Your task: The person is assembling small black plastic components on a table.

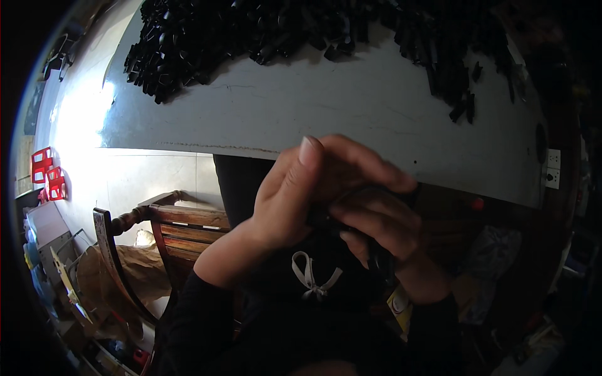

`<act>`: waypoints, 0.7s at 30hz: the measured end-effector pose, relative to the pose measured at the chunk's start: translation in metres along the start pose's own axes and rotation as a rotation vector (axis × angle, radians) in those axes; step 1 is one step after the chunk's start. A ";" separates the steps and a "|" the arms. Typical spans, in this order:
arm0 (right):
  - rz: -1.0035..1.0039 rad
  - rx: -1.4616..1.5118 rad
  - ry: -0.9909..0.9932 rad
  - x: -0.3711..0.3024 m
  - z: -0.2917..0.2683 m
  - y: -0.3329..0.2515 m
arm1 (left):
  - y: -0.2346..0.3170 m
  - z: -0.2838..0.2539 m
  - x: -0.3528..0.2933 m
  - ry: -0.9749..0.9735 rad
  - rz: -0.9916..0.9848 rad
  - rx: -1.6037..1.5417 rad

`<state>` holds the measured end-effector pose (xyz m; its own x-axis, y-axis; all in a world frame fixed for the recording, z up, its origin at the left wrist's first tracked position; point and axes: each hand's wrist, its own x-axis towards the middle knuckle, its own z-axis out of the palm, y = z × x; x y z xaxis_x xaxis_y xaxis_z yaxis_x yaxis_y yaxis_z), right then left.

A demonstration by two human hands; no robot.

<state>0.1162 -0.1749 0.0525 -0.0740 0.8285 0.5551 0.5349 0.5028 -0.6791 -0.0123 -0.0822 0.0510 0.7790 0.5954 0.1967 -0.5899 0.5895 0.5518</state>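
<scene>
My left hand is raised in front of my lap at the table's near edge, its thumb up and its fingers curving over my right hand. Beneath them, my right hand is closed, its fingers curled inward towards the left palm. Something dark shows between the two hands, but shadow and the fingers hide what it is. On the far part of the grey table lies a large heap of small, glossy black pieces. A second pile of longer black pieces spreads at the right.
A wooden slatted chair stands at my left, with a brown bag beside it. Red plastic stools are on the bright floor farther left. A white wall socket is past the table's right end. Clear plastic wrapping lies at lower right.
</scene>
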 end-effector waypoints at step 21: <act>0.598 -0.988 0.043 0.105 -0.060 0.157 | -0.001 -0.085 0.113 0.229 0.209 2.188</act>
<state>0.2427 -0.0238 0.0327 0.4320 0.8503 0.3006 0.9013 -0.3950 -0.1779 0.0579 0.0306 0.0042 0.6275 0.6816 0.3765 0.5823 -0.7318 0.3541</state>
